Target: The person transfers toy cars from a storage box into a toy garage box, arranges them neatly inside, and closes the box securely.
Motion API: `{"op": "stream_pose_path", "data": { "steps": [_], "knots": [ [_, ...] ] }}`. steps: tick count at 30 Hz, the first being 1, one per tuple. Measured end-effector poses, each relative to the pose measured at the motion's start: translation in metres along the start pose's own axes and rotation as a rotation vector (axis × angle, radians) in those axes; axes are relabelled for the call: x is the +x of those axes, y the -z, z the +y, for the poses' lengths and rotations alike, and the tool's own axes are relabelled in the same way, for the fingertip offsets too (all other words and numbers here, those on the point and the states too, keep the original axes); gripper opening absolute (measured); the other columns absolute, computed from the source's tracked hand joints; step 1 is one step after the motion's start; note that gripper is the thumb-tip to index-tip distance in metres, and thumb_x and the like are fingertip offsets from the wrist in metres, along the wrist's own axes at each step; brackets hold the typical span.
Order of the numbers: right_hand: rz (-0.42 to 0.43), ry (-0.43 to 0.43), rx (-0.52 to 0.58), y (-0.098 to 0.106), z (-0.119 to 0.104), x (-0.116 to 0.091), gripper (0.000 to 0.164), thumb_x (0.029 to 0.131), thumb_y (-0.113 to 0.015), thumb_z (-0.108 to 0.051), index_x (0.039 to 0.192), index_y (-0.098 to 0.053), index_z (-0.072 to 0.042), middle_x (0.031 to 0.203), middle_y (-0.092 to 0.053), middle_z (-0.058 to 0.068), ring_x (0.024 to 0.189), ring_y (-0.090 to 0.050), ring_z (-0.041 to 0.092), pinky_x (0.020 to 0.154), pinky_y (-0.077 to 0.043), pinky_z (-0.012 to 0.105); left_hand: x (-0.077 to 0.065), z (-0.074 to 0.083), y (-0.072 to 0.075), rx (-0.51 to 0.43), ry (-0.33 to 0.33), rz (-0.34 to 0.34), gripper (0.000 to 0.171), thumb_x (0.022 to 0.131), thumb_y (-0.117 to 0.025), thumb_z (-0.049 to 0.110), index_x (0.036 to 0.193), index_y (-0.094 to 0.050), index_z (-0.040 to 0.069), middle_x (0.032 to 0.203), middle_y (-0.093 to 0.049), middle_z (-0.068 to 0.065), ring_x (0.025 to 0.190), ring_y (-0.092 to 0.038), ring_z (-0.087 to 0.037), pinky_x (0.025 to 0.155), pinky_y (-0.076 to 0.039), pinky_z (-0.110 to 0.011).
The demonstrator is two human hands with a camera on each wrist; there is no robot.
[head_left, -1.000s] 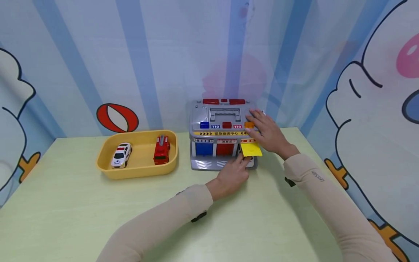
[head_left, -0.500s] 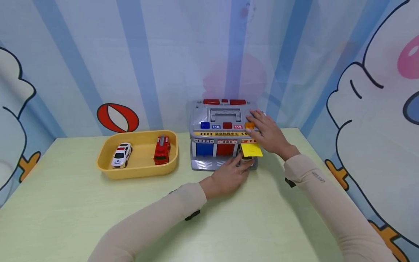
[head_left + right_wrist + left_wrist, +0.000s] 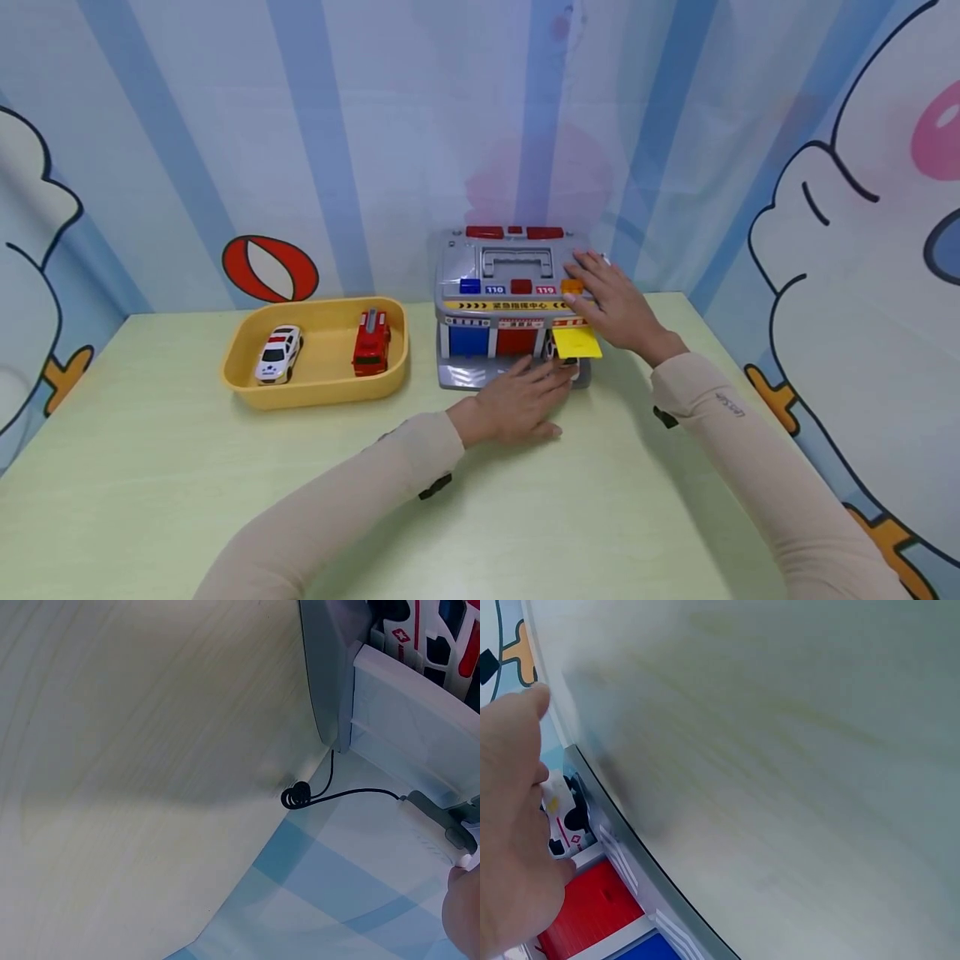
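Observation:
A grey toy garage (image 3: 459, 265) stands at the back of the table. Its right-hand yellow door (image 3: 576, 342) is swung up, while the blue door (image 3: 468, 342) and red door (image 3: 516, 342) hang down. Inside the right bay sits a white toy car (image 3: 568, 814) with red and black markings, seen in both wrist views. My left hand (image 3: 520, 404) is at the bay's mouth, fingers extended toward the car and thumb spread; whether the fingertips touch it is unclear. My right hand (image 3: 618, 308) rests on the roof's right corner beside the orange button (image 3: 572, 287), fingers extended.
Left of the garage, a yellow tray (image 3: 315, 398) holds a white police car (image 3: 278, 357) and a red fire truck (image 3: 371, 343). Beside the garage, a coiled black cord (image 3: 300, 795) runs to a white-and-grey piece (image 3: 439, 825). A printed curtain hangs behind the pale table (image 3: 360, 500).
My left hand has drawn back slightly to the left; its fingers have straightened and its thumb has spread toward me. The right hand and the raised yellow door stay where they were.

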State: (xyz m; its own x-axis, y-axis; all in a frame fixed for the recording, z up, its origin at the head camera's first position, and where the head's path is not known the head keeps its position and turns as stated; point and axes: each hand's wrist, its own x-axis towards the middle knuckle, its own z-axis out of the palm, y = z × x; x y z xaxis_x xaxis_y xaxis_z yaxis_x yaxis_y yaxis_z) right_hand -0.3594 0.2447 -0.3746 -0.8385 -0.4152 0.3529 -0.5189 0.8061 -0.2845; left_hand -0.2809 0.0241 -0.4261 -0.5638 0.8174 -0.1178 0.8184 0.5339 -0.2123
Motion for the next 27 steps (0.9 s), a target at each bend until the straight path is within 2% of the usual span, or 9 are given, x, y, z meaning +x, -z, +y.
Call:
{"op": "stream_pose_path", "data": {
  "steps": [8,17,22,27],
  "knots": [
    [0.006,0.000,0.001,0.001,0.000,0.000,0.065,0.103,-0.044,-0.049,0.156,-0.034,-0.014,0.167,-0.023,0.008,0.157,-0.013,0.029,0.125,-0.010,0.057,0.003,0.001,0.001,-0.017,0.042,0.005,0.082,0.099,-0.030,0.068,0.161,-0.014,0.016,0.170,0.001,0.003,0.158,-0.001,-0.021,0.127,-0.002,-0.049],
    [0.006,0.005,-0.002,0.000,0.001,0.002,0.066,0.103,-0.043,-0.051,0.157,-0.033,-0.014,0.167,-0.023,0.008,0.157,-0.013,0.029,0.126,-0.010,0.057,0.007,0.000,0.003,0.028,0.075,-0.003,0.083,0.098,-0.026,0.070,0.161,-0.017,0.016,0.170,-0.003,0.001,0.158,-0.004,-0.022,0.127,-0.006,-0.050],
    [0.005,0.006,0.002,-0.001,0.001,0.002,0.068,0.103,-0.038,-0.055,0.157,-0.032,-0.013,0.167,-0.022,0.008,0.157,-0.012,0.029,0.126,-0.009,0.056,0.009,-0.003,0.006,0.052,0.148,-0.001,0.085,0.097,-0.026,0.072,0.160,-0.021,0.015,0.170,-0.013,-0.003,0.157,-0.010,-0.022,0.127,-0.010,-0.048],
    [0.002,-0.001,0.002,-0.002,0.001,0.001,0.067,0.103,-0.040,-0.053,0.157,-0.033,-0.013,0.167,-0.022,0.008,0.157,-0.012,0.029,0.126,-0.008,0.056,0.012,-0.003,0.005,0.060,0.186,-0.006,0.088,0.096,-0.029,0.073,0.160,-0.021,0.014,0.170,-0.015,-0.004,0.157,-0.012,-0.022,0.128,-0.011,-0.046]
  ]
}}
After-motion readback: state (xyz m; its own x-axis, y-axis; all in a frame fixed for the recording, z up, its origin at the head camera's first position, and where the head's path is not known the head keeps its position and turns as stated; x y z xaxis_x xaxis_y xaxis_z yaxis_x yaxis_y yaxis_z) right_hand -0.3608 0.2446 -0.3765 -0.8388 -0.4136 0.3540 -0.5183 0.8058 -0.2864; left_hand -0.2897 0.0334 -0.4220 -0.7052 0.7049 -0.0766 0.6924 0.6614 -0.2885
